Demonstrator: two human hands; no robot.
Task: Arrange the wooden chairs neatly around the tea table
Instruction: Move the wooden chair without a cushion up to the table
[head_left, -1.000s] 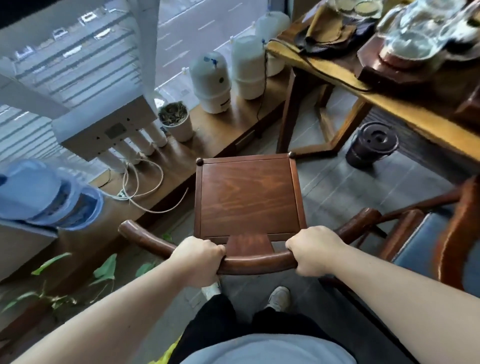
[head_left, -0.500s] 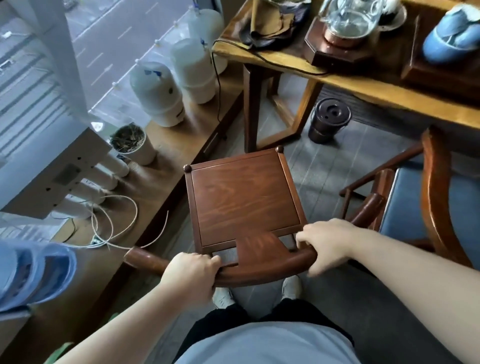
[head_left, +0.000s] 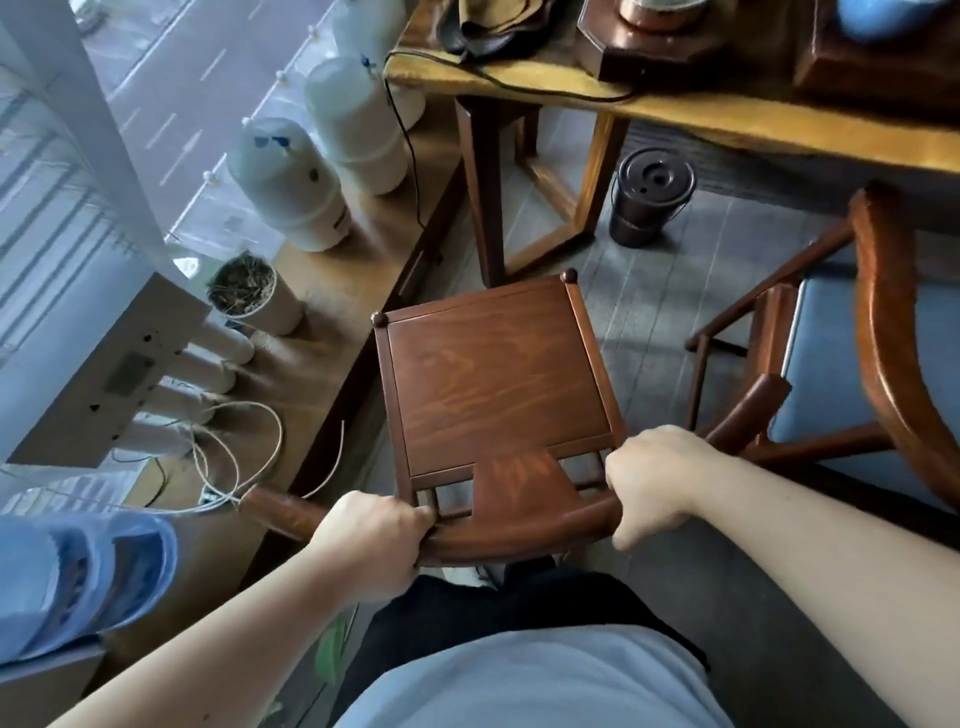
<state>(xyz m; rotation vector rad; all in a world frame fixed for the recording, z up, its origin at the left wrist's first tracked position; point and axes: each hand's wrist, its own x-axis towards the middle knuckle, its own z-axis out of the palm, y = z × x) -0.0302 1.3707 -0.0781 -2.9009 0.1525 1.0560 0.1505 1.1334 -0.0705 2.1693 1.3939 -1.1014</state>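
The person's left hand (head_left: 371, 540) and right hand (head_left: 654, 480) each have their fingers clenched around the curved back rail of a wooden chair (head_left: 496, 384). The chair stands on the grey floor, its seat facing the tea desk (head_left: 691, 111), beside a blue-cushioned armchair (head_left: 852, 358) to its right.

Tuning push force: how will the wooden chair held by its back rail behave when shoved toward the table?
The wooden chair looks like solid wood, so probably stiff and fairly heavy. With the left hand and right hand high on the curved rail, a push may tip it forward. Legs could catch on the grooved floor.
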